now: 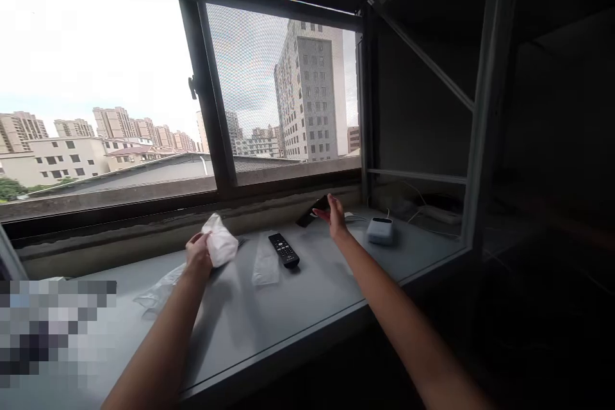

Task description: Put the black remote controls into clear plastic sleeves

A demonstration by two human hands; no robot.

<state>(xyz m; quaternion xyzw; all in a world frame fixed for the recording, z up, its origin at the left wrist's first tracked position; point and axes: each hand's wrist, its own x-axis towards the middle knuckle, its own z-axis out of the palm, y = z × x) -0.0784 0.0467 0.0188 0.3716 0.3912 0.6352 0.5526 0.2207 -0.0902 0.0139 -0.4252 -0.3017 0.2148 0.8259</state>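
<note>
My left hand pinches a crumpled white tissue above the left part of the grey tabletop. In my right hand is a flat dark object, held tilted near the window wall; its exact kind is hard to make out. Between my hands a black remote control lies on the table with its buttons up. Just left of the remote lies a clear plastic sleeve. Another crumpled clear plastic bag rests beside my left forearm, which partly covers it.
A small white box-shaped device stands at the right back with cables behind it. A metal frame rises at the table's right end. The window runs along the back. Something pixelated covers the left corner.
</note>
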